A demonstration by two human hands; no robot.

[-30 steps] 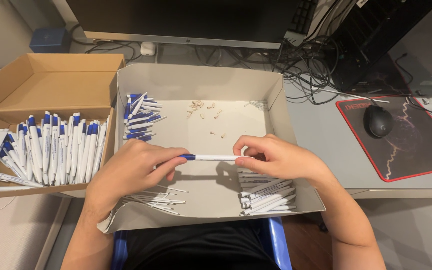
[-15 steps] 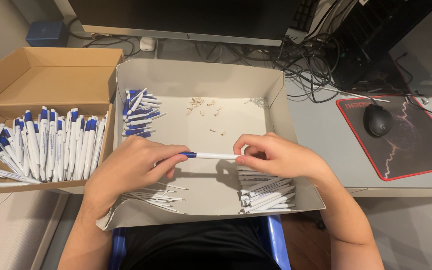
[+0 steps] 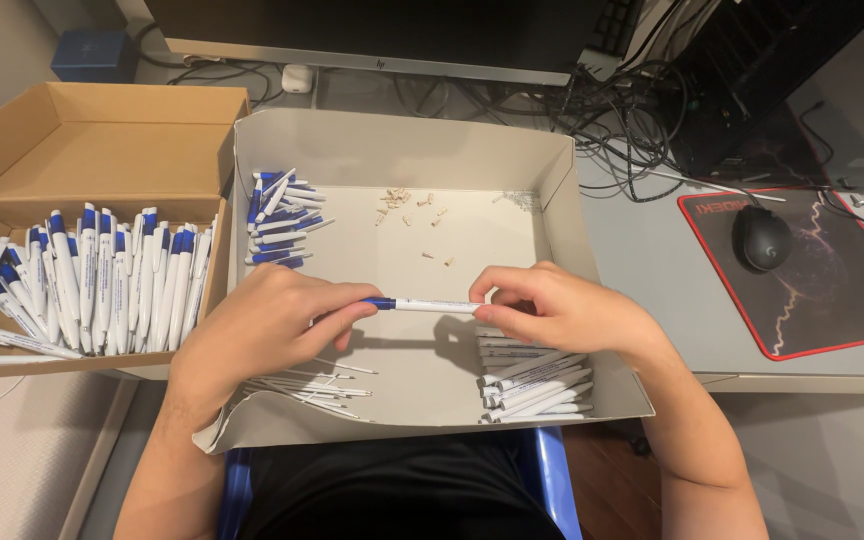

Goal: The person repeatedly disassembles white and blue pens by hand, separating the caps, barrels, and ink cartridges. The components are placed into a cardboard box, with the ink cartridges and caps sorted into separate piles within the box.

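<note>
At the far left sat an open cardboard box, its front part packed with finished white pens with blue ends standing in loose rows. Beside it lay the shallow grey tray across my lap. In its back left corner was a pile of blue pen parts, and along its front left edge a bundle of thin white refills. My left hand hovered over those refills, fingers curled and pressed together around the blue end of 1 white pen. The pen lay level above the middle of the tray, bridging both hands. Behind it, small beige pieces were scattered on the tray floor. My right hand pinched the pen's white end between thumb and fingertips. Under that hand lay a stack of white pen barrels. Further right, a black mouse rested on a red-edged mat.
</note>
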